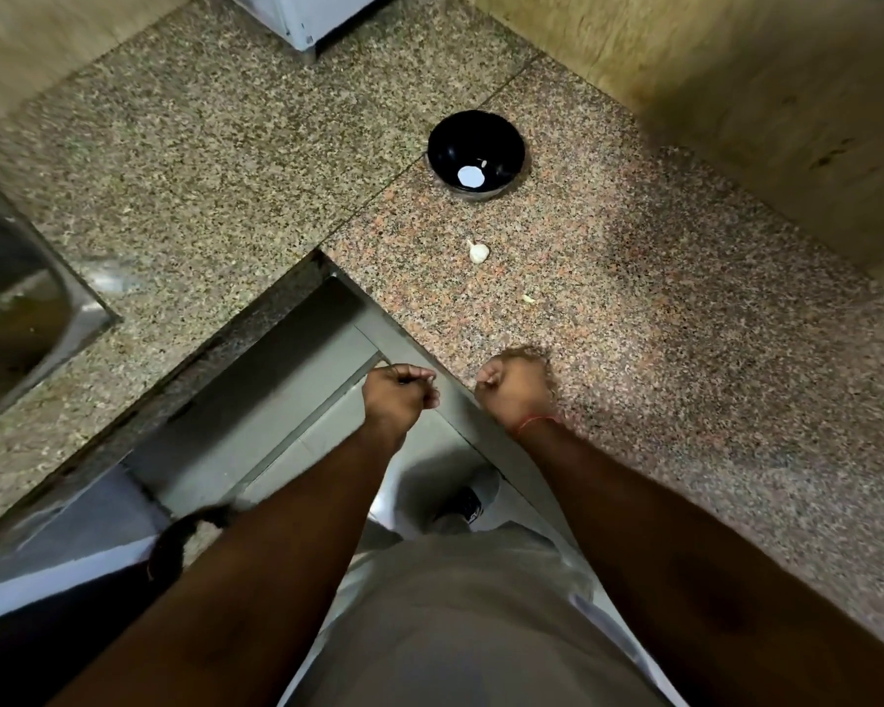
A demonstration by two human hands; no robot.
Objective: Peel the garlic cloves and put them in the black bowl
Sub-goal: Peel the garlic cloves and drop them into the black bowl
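A small white garlic bulb [478, 252] lies on the speckled granite counter [685, 324], near its inner corner, its stem tip pointing up-left toward the round black bowl [475, 150] beyond. Both the left hand [401, 392] and the right hand [514, 392] are fists with curled fingers at the counter's front edge; whether they pinch anything, I cannot tell.

Granite counter [634, 324] bears black bowl [475, 145], garlic [478, 252] (plus scrap [528, 299]).

We look from a single head-worn, wide-angle camera, facing steeply down over the inner corner of the granite countertop [634, 308], close above both forearms, with the countertop's far edges along the frame's top.
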